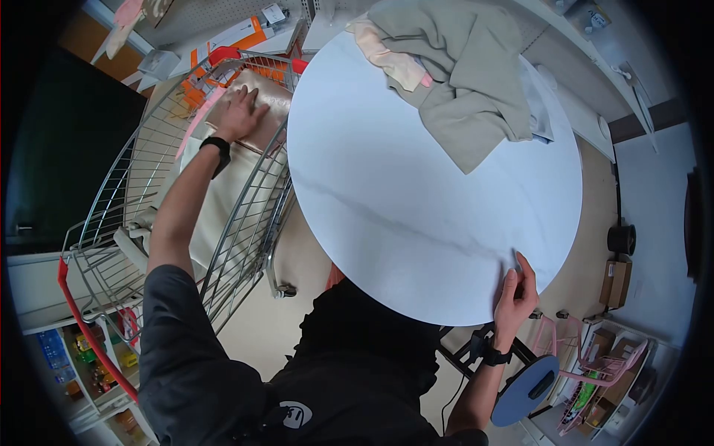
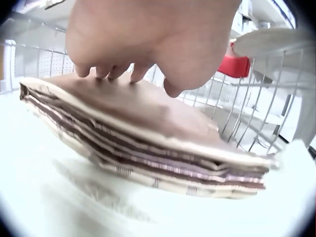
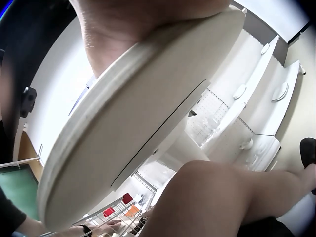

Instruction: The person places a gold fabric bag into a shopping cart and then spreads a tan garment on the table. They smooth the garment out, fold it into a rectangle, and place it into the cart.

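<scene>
In the head view a shopping cart (image 1: 245, 197) stands left of a round white table (image 1: 357, 245). Inside it, my left hand (image 1: 239, 115) rests with spread fingers on a shiny pinkish folded bundle (image 1: 271, 104). The left wrist view shows the hand (image 2: 148, 39) over the bundle (image 2: 148, 111), whose edge has several stacked layers, fingertips touching its top. My right hand (image 1: 517, 297) lies at the table's near right edge, fingers loosely bent, holding nothing visible; in the right wrist view the tabletop (image 3: 123, 108) hides its fingers. A grey-green cloth (image 1: 476, 97) lies crumpled on the table's far side.
A cream cloth (image 1: 212, 201) lies in the cart under the bundle. Beside the grey-green cloth are a cream-pink cloth (image 1: 390, 63) and a clear plastic bag (image 1: 539, 111). A round blue-grey stool (image 1: 525, 390) and a pink basket (image 1: 602, 372) stand at the lower right.
</scene>
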Action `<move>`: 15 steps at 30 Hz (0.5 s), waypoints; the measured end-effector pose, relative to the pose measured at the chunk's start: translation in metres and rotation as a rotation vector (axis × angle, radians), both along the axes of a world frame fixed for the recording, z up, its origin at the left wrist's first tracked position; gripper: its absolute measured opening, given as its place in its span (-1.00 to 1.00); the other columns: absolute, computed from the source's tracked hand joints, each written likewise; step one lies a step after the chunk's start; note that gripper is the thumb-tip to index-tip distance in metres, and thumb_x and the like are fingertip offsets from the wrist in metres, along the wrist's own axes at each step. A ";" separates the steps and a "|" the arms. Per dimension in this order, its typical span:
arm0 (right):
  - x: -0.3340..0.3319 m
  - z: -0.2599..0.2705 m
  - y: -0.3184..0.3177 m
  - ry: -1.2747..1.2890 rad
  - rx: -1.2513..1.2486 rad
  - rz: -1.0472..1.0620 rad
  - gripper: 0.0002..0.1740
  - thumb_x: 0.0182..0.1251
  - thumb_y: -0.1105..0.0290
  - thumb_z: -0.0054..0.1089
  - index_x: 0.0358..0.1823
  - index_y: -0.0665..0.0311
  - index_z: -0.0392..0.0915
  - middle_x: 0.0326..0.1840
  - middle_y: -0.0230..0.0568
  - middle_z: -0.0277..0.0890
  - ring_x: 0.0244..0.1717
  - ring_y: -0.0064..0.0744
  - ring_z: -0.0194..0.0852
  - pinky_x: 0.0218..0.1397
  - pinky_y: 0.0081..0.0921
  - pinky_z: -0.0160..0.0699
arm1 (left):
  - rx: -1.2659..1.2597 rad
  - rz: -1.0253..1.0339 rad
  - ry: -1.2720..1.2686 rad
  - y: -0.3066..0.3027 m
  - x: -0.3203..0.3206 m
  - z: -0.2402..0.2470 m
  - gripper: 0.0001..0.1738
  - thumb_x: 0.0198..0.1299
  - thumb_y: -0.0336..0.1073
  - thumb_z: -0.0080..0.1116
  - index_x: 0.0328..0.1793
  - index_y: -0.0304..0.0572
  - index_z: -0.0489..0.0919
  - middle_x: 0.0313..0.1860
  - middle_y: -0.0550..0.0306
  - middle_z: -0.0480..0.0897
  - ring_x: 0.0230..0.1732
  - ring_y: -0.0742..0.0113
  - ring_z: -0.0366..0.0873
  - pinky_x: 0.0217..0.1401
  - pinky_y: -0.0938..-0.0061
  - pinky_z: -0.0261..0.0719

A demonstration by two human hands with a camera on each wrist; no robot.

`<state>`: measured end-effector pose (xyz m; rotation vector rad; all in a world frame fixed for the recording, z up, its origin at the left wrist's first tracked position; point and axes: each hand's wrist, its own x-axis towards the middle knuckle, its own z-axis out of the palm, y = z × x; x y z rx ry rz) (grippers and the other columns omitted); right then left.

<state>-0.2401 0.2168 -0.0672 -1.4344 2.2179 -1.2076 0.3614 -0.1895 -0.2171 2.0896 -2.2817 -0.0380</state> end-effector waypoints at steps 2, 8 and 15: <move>-0.001 -0.001 0.000 0.026 0.010 -0.008 -0.60 0.62 0.25 0.34 0.33 0.29 0.75 -0.49 -0.57 0.31 -0.45 -0.69 0.14 -0.38 -0.61 0.07 | -0.045 0.003 -0.061 0.005 -0.006 -0.013 -0.12 0.60 0.41 -0.13 0.85 0.15 0.20 0.89 -0.11 0.05 0.88 -0.17 -0.08 0.83 -0.27 -0.09; -0.001 -0.001 0.000 0.068 0.021 -0.013 -0.63 0.62 0.25 0.33 0.28 0.29 0.78 -0.49 -0.54 0.36 -0.45 -0.67 0.16 -0.39 -0.59 0.09 | -0.028 0.113 -0.172 0.012 -0.004 -0.032 -0.13 0.61 0.47 -0.29 0.92 0.49 -0.04 0.96 0.15 -0.16 0.93 -0.09 -0.29 0.75 -0.63 -0.34; 0.003 0.004 -0.001 0.096 -0.033 0.014 -0.68 0.49 0.43 0.37 0.22 0.30 0.80 -0.46 -0.38 0.49 -0.48 -0.57 0.28 -0.38 -0.53 0.27 | 0.076 0.185 -0.132 0.007 -0.010 -0.029 -0.08 0.57 0.52 -0.29 0.93 0.50 -0.07 0.96 0.11 -0.18 0.92 -0.18 -0.32 0.72 -0.70 -0.38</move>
